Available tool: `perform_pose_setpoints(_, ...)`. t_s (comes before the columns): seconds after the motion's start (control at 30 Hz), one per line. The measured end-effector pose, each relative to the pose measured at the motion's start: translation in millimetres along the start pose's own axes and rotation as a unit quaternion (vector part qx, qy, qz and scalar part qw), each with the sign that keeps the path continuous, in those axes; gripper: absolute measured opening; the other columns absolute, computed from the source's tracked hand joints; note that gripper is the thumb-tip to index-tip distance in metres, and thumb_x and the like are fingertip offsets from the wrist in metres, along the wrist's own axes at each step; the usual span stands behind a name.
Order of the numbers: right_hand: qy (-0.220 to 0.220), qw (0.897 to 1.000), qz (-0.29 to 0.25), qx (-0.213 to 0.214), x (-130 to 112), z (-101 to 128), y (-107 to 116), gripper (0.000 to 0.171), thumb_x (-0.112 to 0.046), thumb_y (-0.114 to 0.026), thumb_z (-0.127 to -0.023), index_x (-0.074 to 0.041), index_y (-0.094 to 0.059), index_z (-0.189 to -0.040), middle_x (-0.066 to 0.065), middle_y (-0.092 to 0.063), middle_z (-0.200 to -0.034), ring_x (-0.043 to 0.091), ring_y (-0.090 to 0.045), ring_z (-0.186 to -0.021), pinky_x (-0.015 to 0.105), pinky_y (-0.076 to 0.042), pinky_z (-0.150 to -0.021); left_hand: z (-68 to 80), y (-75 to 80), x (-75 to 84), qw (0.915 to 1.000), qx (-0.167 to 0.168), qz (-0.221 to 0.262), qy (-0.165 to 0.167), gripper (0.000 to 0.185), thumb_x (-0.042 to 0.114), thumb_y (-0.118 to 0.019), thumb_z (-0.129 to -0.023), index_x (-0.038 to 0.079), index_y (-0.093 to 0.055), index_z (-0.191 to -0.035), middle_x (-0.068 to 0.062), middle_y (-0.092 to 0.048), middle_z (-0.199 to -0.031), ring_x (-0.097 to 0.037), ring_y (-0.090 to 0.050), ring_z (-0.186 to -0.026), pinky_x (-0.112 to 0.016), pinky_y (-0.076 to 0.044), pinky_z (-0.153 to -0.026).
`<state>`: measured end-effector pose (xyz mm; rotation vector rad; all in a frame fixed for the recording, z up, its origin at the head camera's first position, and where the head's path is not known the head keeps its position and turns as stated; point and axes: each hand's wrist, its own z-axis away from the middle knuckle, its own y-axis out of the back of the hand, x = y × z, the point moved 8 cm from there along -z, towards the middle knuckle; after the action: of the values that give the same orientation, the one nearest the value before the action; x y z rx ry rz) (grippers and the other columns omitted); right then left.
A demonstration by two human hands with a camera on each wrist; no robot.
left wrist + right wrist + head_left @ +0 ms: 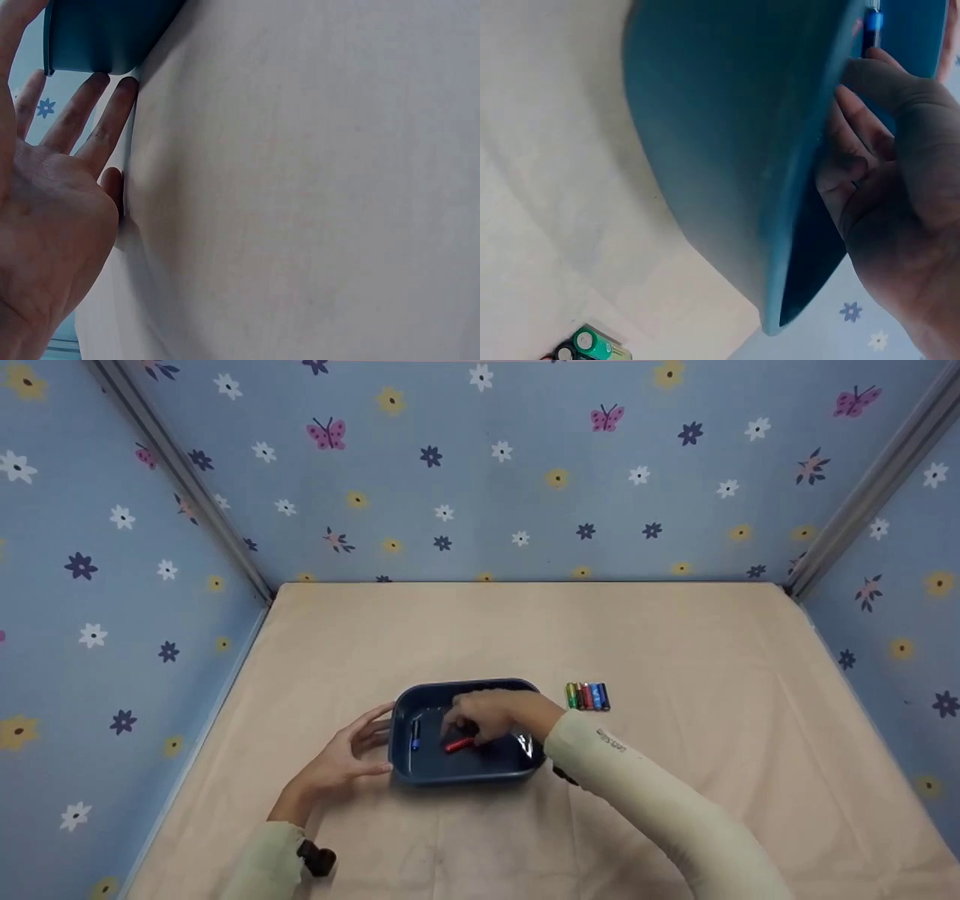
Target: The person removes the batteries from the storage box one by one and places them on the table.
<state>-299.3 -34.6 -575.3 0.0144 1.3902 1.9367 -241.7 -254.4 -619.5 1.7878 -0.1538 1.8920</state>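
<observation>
A dark blue rectangular basin (pixel 465 778) stands on the cloth. My left hand (pixel 346 754) spreads around its left end, fingertips and thumb at the outer wall; in the left wrist view the palm (pixel 60 202) faces the camera and the fingers reach the basin's side (pixel 105 45). Inside the basin, my right hand (pixel 487 716) has its fingers curled down and holds a red battery (pixel 457 745) by its right end. A blue and black battery (pixel 415 733) lies near the basin's left wall. In the right wrist view, the rim hides the right fingertips.
Several batteries (pixel 588 697) in green, red and blue lie side by side on the beige cloth, just right of the basin. Flowered blue panels (pixel 487 472) enclose the table at the back and sides. The cloth (pixel 675 645) has soft creases.
</observation>
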Motion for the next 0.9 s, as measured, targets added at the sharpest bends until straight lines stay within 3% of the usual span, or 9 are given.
perform_pose_setpoints(0.07, 0.01, 1.0, 0.006, -0.009, -2.0, 0.7, -3.6, 0.054, -0.004, -0.077, -0.104, -0.028, -0.071, -0.152, 0.01, -0.066, -0.139, 0.021, -0.061, -0.118, 0.044, -0.058, -0.112, -0.4, -0.4, 0.9, 1.0, -0.001, -0.002, -0.003, 0.103, 0.015, -0.091, -0.096, 0.022, -0.031, -0.179, -0.021, -0.047, -0.178, -0.048, -0.049, -0.164, -0.059, -0.038, -0.136)
perform_pose_setpoints(0.27, 0.029, 0.999, 0.024, -0.017, -7.7, 2.6, -9.6, 0.062, -0.002, -0.072, -0.107, -0.036, -0.066, -0.159, 0.01, -0.063, -0.147, 0.019, -0.058, -0.117, 0.041, -0.057, -0.106, -0.2, -2.2, 4.4, 0.9997, -0.006, 0.005, -0.022, 0.103, 0.009, -0.089, -0.097, 0.017, -0.029, -0.18, -0.025, -0.047, -0.177, -0.051, -0.051, -0.161, -0.018, -0.047, -0.124)
perform_pose_setpoints(0.37, 0.04, 0.998, 0.036, -0.013, -13.2, 2.3, -9.5, 0.061, -0.007, -0.072, -0.109, -0.038, -0.063, -0.161, 0.009, -0.062, -0.147, 0.018, -0.058, -0.116, 0.039, -0.058, -0.103, 0.4, -1.8, 3.7, 0.9999, 0.0, 0.001, -0.017, 0.102, 0.011, -0.09, -0.096, 0.018, -0.031, -0.179, -0.024, -0.048, -0.177, -0.05, -0.052, -0.161, -0.034, -0.047, -0.132)
perform_pose_setpoints(0.5, 0.044, 0.998, 0.051, -0.017, -18.0, 0.5, -10.8, 0.059, -0.009, -0.072, -0.109, -0.037, -0.064, -0.16, 0.008, -0.062, -0.144, 0.017, -0.059, -0.112, 0.036, -0.058, -0.098, 0.8, -1.4, 2.3, 0.9999, 0.003, -0.001, -0.011, 0.102, 0.013, -0.09, -0.097, 0.02, -0.031, -0.179, -0.022, -0.048, -0.177, -0.048, -0.052, -0.161, -0.063, -0.036, -0.135)
perform_pose_setpoints(0.57, 0.042, 0.997, 0.058, -0.021, -18.3, -0.4, -12.8, 0.058, -0.008, -0.072, -0.109, -0.037, -0.065, -0.159, 0.008, -0.061, -0.143, 0.017, -0.059, -0.11, 0.035, -0.058, -0.096, 1.1, -1.6, 2.2, 0.9999, 0.002, 0.0, -0.012, 0.101, 0.013, -0.09, -0.097, 0.021, -0.031, -0.179, -0.022, -0.048, -0.177, -0.048, -0.052, -0.161, -0.055, -0.04, -0.136)
perform_pose_setpoints(0.67, 0.037, 0.997, 0.058, -0.027, -16.6, -0.2, -15.2, 0.058, -0.005, -0.072, -0.108, -0.037, -0.068, -0.156, 0.009, -0.061, -0.141, 0.019, -0.058, -0.11, 0.035, -0.057, -0.094, 1.6, -2.2, 2.9, 0.9999, -0.001, 0.004, -0.016, 0.101, 0.011, -0.09, -0.097, 0.02, -0.031, -0.179, -0.023, -0.048, -0.177, -0.049, -0.051, -0.161, -0.03, -0.047, -0.13)
perform_pose_setpoints(0.77, 0.029, 0.998, 0.047, -0.031, -13.0, 1.6, -16.8, 0.057, -0.003, -0.071, -0.107, -0.036, -0.07, -0.153, 0.011, -0.061, -0.147, 0.025, -0.063, -0.121, 0.043, -0.06, -0.105, 1.5, -2.6, 4.0, 0.9997, -0.004, 0.009, -0.021, 0.102, 0.01, -0.089, -0.097, 0.018, -0.03, -0.179, -0.025, -0.047, -0.177, -0.051, -0.05, -0.161, -0.014, -0.046, -0.121)
perform_pose_setpoints(0.83, 0.022, 0.999, 0.036, -0.031, -9.8, 3.1, -17.0, 0.057, -0.002, -0.071, -0.107, -0.036, -0.07, -0.153, 0.013, -0.06, -0.158, 0.03, -0.062, -0.14, 0.05, -0.058, -0.118, 1.5, -2.4, 4.2, 0.9997, -0.003, 0.008, -0.022, 0.101, 0.01, -0.089, -0.097, 0.017, -0.03, -0.179, -0.025, -0.047, -0.177, -0.052, -0.05, -0.161, -0.017, -0.046, -0.123)
perform_pose_setpoints(0.9, 0.022, 0.999, 0.022, -0.031, -7.1, 4.9, -17.3, 0.058, -0.001, -0.071, -0.106, -0.034, -0.069, -0.154, 0.014, -0.059, -0.161, 0.034, -0.059, -0.148, 0.055, -0.054, -0.123, 1.4, -2.1, 3.7, 0.9998, -0.002, 0.003, -0.02, 0.101, 0.011, -0.089, -0.097, 0.018, -0.031, -0.179, -0.024, -0.047, -0.177, -0.05, -0.051, -0.161, -0.031, -0.047, -0.13)
